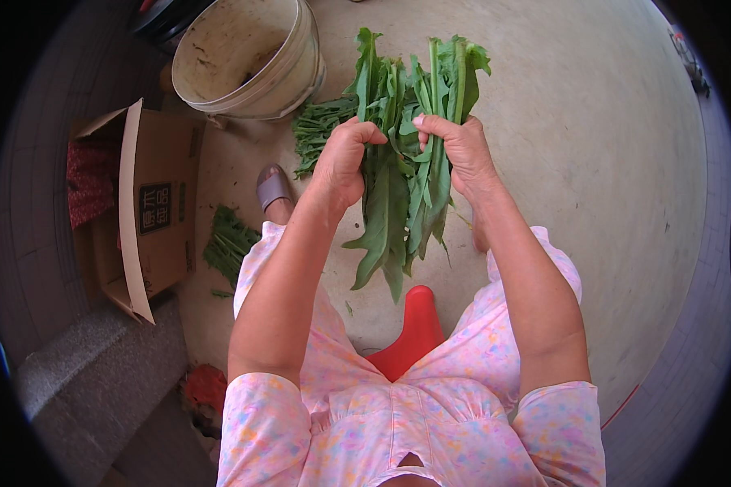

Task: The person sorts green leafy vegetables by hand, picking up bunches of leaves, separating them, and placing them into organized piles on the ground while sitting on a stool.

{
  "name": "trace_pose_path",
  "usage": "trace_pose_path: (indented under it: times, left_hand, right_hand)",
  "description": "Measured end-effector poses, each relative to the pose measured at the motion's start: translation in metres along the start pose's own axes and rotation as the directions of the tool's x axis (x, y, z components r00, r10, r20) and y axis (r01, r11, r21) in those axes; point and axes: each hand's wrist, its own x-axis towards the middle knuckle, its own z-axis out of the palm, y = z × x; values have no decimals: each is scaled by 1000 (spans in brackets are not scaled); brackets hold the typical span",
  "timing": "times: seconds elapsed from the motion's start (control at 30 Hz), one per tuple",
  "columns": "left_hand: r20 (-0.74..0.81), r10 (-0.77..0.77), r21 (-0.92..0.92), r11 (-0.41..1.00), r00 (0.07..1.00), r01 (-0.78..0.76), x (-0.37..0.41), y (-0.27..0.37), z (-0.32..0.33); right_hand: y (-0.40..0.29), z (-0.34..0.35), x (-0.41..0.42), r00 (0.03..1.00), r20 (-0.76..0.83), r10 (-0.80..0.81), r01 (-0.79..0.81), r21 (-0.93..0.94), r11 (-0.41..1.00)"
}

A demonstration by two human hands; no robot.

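Observation:
In front of me, above the floor, both hands grip long green leafy vegetables. My left hand point(345, 159) is closed around one bunch of leaves point(384, 210), whose long blades hang down towards my knees. Beside it, my right hand point(458, 149) holds a second bunch of leafy greens point(457, 76), its pale stalks pointing up and away from me. The two bunches touch and overlap between the hands. Partly hidden behind my left hand, a pile of greens point(320, 125) lies on the floor. Another heap of greens point(228, 240) rests by my left knee.
A dirty pale bucket point(310, 67) stands at the upper left. Left of me sits an open cardboard box point(176, 146) with red cloth point(91, 182) inside, near a stone step point(128, 371). Part of a red plastic seat point(419, 322) shows between my legs. The floor point(597, 182) is concrete.

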Motion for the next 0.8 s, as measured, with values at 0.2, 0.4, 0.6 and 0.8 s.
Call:
trace_pose_path:
  times: [0.2,0.4,0.6,0.8]
  left_hand:
    - [80,26,18,999,996,-28,-5,-3,8]
    - [90,37,28,999,995,-39,-8,-1,10]
    - [79,14,-26,1000,997,-12,-10,0,10]
    - [42,-105,-126,986,994,110,-8,4,5]
  right_hand:
    - [2,3,0,999,39,-24,25,-33,999]
    - [5,4,2,1000,10,-21,22,-106,994]
    - [5,2,3,1000,7,6,-6,-88,996]
    - [2,0,4,1000,16,19,-19,27,999]
